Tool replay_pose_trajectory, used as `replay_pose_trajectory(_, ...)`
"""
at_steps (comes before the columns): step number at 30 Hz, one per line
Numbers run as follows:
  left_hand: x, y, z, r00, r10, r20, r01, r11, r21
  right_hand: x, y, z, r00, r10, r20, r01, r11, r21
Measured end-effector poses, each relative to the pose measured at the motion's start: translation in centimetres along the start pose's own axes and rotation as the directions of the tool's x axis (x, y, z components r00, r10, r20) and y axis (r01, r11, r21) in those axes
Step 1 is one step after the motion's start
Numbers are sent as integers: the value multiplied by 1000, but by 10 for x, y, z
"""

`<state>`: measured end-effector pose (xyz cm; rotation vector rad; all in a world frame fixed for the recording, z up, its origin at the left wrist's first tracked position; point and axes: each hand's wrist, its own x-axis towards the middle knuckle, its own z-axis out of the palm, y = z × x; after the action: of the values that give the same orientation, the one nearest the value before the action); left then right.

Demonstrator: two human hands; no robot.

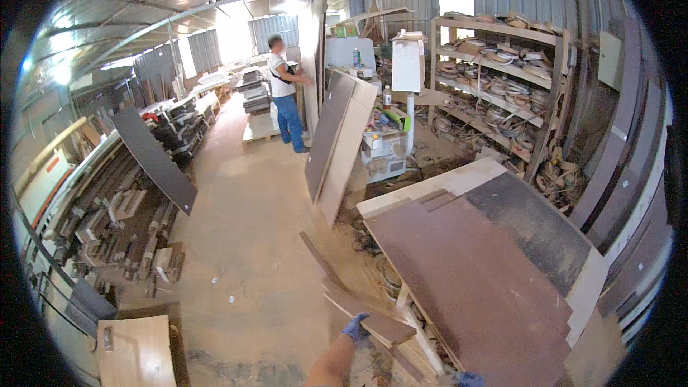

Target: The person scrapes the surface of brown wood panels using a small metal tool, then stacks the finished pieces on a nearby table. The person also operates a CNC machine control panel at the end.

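My left hand (355,327), in a blue glove, reaches up from the lower edge and is closed on the near edge of a narrow brown board (385,325). That board lies at a slant beside the work table. My right hand (469,379), also in a blue glove, shows only in part at the bottom edge, close to the near side of a large reddish-brown panel (473,265); its fingers are mostly cut off. Beyond the narrow board, a longer dark strip (319,258) slants toward the floor.
The large panel lies on a table beside a dusty dark sheet (534,226). Tall boards (337,136) lean ahead, where a person (287,93) stands handling upright panels. Shelves (494,86) hold coiled edging at the right. Stacked boards (107,222) line the left; a light wood panel (136,358) is lower left.
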<state>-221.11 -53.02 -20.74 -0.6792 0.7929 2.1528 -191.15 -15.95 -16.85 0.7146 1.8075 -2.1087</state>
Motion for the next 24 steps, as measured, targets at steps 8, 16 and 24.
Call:
replay_pose_trajectory(8, 101, -43, -52, 971, 196, -135, -217, 963, -158, -18, 24, 16, 990, 129, 53, -134, 987, 93)
replay_pose_trajectory(16, 102, -101, -31, 992, -106, -70, 94, 983, -158, -15, -11, 22, 959, 64, -278, -58, 998, 29)
replay_pose_trajectory(24, -8, -78, -60, 893, -386, 231, 371, 923, 106, -13, -18, 129, 879, 40, -476, -22, 999, 42)
